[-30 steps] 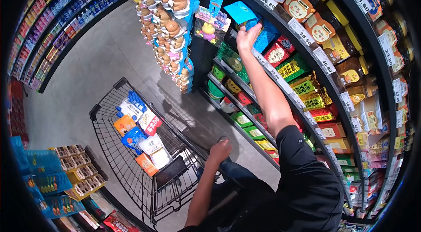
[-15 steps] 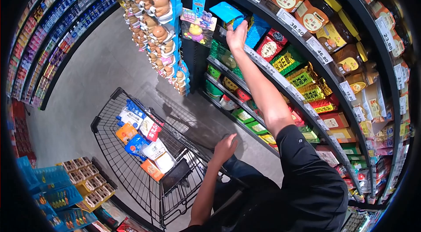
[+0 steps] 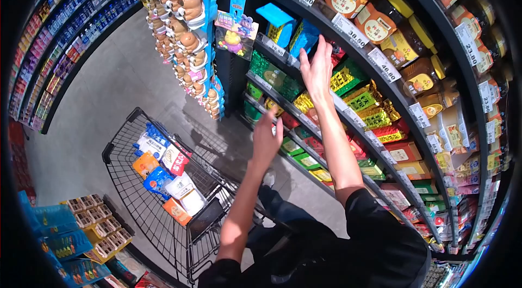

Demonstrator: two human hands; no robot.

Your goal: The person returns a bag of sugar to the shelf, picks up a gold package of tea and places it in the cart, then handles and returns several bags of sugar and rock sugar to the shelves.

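My right hand (image 3: 317, 70) is at the front edge of the shelf, fingers apart, just beside a blue packet (image 3: 304, 36) and in front of the red packets. Left of that packet stands a blue and yellow one (image 3: 279, 27). Green and gold foil packs (image 3: 348, 77) lie along the same shelf to the right. My left hand (image 3: 267, 138) hangs lower, in front of the lower shelves, its fingers apart and nothing seen in it. Its fingertips appear near the green packs behind.
A shopping cart (image 3: 130, 171) with several bags and boxes stands at the lower left. Honey jars (image 3: 375, 24) line the upper shelf. A hanging toy display (image 3: 190, 38) is at the shelf's end. Shelves of bottles (image 3: 81, 32) curve along the far left.
My right hand has moved right from the blue packets, and its fingers now point up. My left hand has risen from beside the cart handle toward the shelves.
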